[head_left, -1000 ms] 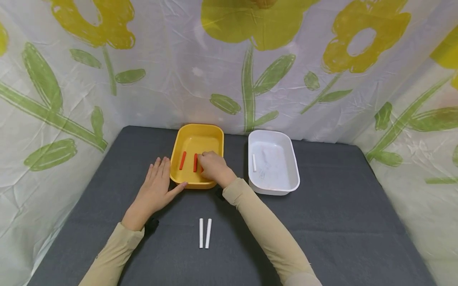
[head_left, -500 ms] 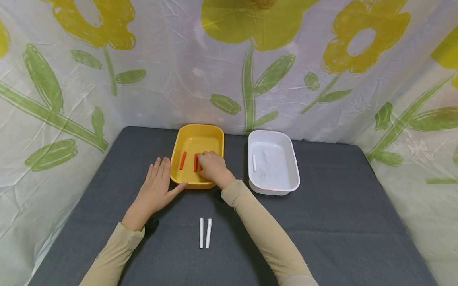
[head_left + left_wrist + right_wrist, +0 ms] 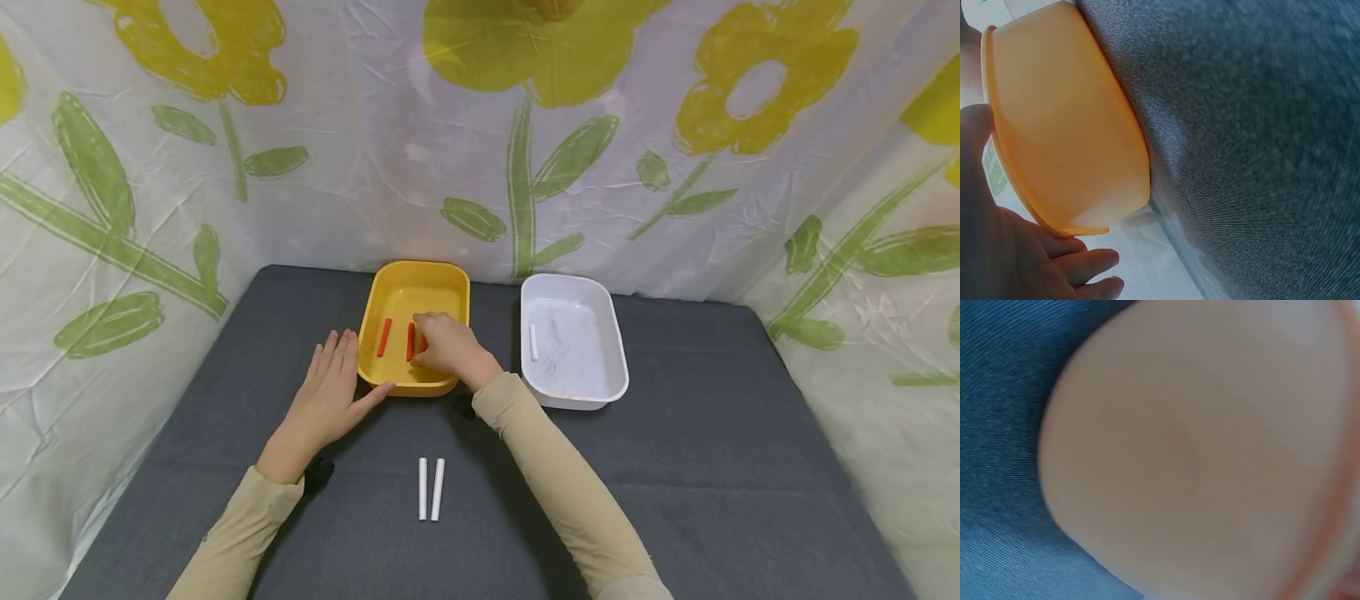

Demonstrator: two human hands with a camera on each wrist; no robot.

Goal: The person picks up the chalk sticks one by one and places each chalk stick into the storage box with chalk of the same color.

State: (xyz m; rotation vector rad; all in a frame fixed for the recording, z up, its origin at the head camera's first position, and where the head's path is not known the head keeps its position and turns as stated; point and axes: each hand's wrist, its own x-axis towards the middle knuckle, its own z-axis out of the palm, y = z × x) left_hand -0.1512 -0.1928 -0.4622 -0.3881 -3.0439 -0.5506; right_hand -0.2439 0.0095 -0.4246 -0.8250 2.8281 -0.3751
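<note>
In the head view, a yellow tray [image 3: 412,389] holds several red chalk sticks. Two of them, a left red chalk [image 3: 384,337] and a middle red chalk [image 3: 410,342], lie side by side on its floor. My right hand [image 3: 452,346] is over the tray's right part, thumb and forefinger spread apart around another red chalk [image 3: 423,342], which lies partly hidden by the hand. With straight fingers, my left hand [image 3: 322,400] rests against the tray's left rim; the left wrist view shows the thumb and fingertips touching its edge.
A white tray [image 3: 575,397] stands to the right, with one white chalk [image 3: 533,342] inside. Two white chalks, the left white chalk [image 3: 422,489] and right white chalk [image 3: 438,490], lie on the dark cloth in front. A flowered curtain [image 3: 360,167] hangs behind the table.
The right hand's thumb and forefinger have moved apart, letting go of the red chalk at the tray's right. The left hand and both trays have stayed in place.
</note>
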